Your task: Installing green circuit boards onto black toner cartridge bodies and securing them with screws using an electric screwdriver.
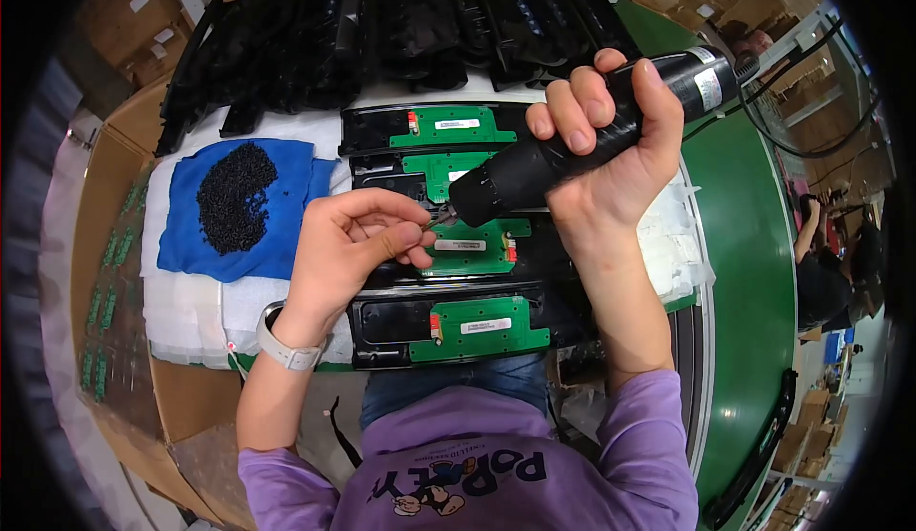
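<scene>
Electric screwdriver [572,140] — black, tilted, tip down-left — sits wrapped in the right hand [606,149], whose grip is pressed tight around its barrel. At the bit, the left hand [348,245] pinches something too small to tell, just above a green circuit board [472,245] in a black housing [448,326]. Beside them — black pellets [234,197] on a blue cloth [281,245].

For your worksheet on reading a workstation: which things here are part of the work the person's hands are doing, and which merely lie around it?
In use:
right hand gripping the black electric screwdriver
left hand pinching at the driver's tip
green circuit board beneath the tip

Lying about:
blue cloth with a heap of black screws
stacked black housings
cardboard boxes
</scene>
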Motion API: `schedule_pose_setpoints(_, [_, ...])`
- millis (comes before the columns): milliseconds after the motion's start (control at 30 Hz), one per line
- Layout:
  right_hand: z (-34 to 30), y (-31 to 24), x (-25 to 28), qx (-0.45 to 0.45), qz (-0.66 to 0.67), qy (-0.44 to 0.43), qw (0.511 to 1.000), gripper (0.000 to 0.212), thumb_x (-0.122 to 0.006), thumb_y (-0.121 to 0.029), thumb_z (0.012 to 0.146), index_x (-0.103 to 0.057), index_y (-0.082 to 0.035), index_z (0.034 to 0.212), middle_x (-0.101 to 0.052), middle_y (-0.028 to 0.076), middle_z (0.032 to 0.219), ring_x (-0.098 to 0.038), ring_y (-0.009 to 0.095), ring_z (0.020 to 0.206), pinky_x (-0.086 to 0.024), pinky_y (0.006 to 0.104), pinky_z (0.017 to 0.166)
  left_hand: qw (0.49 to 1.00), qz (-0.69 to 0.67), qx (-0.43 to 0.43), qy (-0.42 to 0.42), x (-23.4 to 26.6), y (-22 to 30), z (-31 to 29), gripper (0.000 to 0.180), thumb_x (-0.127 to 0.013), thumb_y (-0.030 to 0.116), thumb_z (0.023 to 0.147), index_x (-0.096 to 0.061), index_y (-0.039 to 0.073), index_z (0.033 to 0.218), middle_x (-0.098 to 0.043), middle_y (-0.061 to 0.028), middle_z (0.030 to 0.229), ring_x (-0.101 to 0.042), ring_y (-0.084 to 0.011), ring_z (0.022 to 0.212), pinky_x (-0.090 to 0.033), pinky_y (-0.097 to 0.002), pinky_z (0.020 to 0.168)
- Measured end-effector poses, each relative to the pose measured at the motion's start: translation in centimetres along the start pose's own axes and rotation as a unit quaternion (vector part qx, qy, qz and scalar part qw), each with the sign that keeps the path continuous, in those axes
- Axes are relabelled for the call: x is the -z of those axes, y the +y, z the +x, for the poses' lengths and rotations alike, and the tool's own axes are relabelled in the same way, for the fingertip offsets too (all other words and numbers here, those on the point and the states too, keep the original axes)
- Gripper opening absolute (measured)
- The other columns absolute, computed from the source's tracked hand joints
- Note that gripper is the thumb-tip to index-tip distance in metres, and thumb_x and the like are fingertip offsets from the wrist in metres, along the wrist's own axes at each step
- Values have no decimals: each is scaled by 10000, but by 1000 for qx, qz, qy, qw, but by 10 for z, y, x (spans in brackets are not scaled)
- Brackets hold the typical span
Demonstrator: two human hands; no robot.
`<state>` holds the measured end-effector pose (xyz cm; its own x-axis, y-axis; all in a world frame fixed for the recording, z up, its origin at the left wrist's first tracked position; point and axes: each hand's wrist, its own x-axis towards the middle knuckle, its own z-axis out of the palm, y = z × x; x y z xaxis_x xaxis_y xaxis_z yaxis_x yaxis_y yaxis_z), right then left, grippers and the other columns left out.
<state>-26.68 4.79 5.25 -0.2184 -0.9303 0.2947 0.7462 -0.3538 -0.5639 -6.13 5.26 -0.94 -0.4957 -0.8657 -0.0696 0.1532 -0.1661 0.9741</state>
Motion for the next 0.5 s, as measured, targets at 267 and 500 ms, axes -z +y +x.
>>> schedule_pose_setpoints(267, [2, -3, 0, -46, 17, -66, 997, 202, -482, -264, 871, -529, -68, 876, -451, 12, 578, -421, 140, 454, -405, 330, 522, 999, -10, 11, -45, -1, -2, -1, 123, -586, -1, 847, -614, -45, 958, -668, -122, 823, -658, -156, 704, -506, -221, 620])
schedule_pose_setpoints(500, [-3, 6, -3, -37, -208, -170, 963, 233, -485, -245, 851, -478, -35, 951, -414, 13, 568, -394, 116, 416, -397, 297, 477, 985, 116, -117, 59, 0, -12, 6, 149, -511, 45, 904, -604, -40, 984, -658, -93, 831, -644, -131, 711, -490, -214, 655])
